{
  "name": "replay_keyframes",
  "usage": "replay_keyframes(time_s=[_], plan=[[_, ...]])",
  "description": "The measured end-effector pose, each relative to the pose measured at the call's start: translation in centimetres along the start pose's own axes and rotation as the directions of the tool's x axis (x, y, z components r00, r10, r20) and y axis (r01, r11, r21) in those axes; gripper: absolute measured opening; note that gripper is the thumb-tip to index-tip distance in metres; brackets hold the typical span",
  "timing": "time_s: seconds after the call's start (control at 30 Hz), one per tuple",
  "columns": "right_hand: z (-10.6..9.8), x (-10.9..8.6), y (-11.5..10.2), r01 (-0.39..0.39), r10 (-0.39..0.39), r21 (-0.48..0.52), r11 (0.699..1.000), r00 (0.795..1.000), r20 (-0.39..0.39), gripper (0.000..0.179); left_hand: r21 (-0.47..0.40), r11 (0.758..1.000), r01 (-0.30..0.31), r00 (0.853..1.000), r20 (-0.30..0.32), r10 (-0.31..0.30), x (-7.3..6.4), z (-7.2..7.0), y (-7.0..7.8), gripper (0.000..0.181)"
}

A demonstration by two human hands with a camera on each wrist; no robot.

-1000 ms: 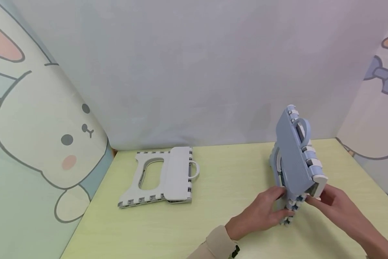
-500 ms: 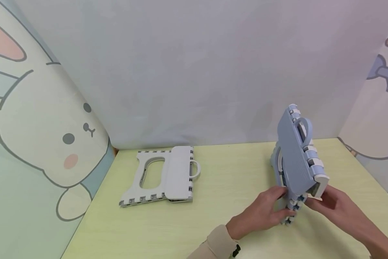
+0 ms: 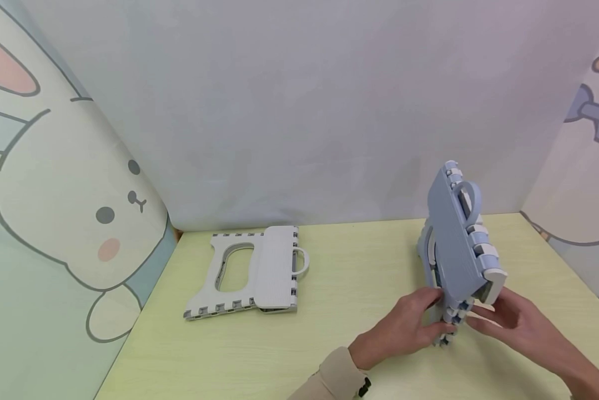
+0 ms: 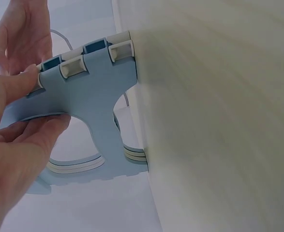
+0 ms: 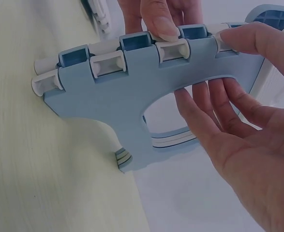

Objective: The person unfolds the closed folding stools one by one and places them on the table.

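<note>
A blue-and-white folding step stool (image 3: pixel 456 239), partly folded, stands tilted at the right of the table in the head view, its carry loop (image 3: pixel 471 203) on the upper edge. My left hand (image 3: pixel 401 328) grips its near left side, with the thumb on the hinged edge and the fingers curled into the cutout, as the left wrist view shows. On the other side, my right hand (image 3: pixel 521 328) holds the side panel (image 5: pixel 103 92). In the right wrist view its thumb lies on a hinge piece (image 5: pixel 224 42) and its fingers reach into the cutout.
A white folding step stool (image 3: pixel 274 266) lies folded flat at the left of the pale yellow-green table (image 3: pixel 229 355). A grey backdrop (image 3: pixel 304 111) rises behind the table. Panels with cartoon animals flank it, a rabbit (image 3: pixel 69 200) on the left.
My right thumb has shifted slightly left and down, and the fingers of that hand have spread a little. The left hand and both stools look the same.
</note>
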State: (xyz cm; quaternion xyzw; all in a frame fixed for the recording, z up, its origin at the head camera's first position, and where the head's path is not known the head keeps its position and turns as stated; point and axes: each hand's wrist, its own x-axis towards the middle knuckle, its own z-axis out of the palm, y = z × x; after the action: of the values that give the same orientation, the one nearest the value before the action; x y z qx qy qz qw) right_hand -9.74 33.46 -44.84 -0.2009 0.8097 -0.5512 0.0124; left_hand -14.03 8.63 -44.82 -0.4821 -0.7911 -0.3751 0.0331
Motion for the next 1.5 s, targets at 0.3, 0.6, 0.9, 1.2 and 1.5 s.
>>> replay_keyframes(time_s=[0.3,0.6,0.9,1.2,1.5], plan=[[0.8,0.1,-0.4,-0.024,0.015,-0.107,0.994,0.997,-0.079,0.088,0.003,1.000,0.006,1.000,-0.014,-0.006,-0.1,0.1,0.1,0.045],[2.0,0.3,-1.0,-0.030,-0.008,-0.194,0.981,0.981,-0.192,0.091,0.043,0.999,-0.007,0.999,-0.031,0.009,-0.2,0.1,0.2,0.043],[2.6,0.4,-1.1,0.043,-0.109,-0.264,0.964,0.964,-0.243,0.091,0.056,0.998,-0.024,0.999,-0.046,0.026,-0.3,0.1,0.1,0.042],[3.1,0.5,-1.2,0.050,-0.126,-0.288,0.956,0.960,-0.250,0.090,0.066,0.998,-0.024,0.999,-0.037,0.026,-0.4,0.0,0.1,0.044],[3.1,0.6,-1.4,0.029,-0.112,-0.303,0.952,0.959,-0.261,0.088,0.077,0.997,-0.032,0.998,-0.054,0.036,-0.5,-0.1,0.0,0.044]])
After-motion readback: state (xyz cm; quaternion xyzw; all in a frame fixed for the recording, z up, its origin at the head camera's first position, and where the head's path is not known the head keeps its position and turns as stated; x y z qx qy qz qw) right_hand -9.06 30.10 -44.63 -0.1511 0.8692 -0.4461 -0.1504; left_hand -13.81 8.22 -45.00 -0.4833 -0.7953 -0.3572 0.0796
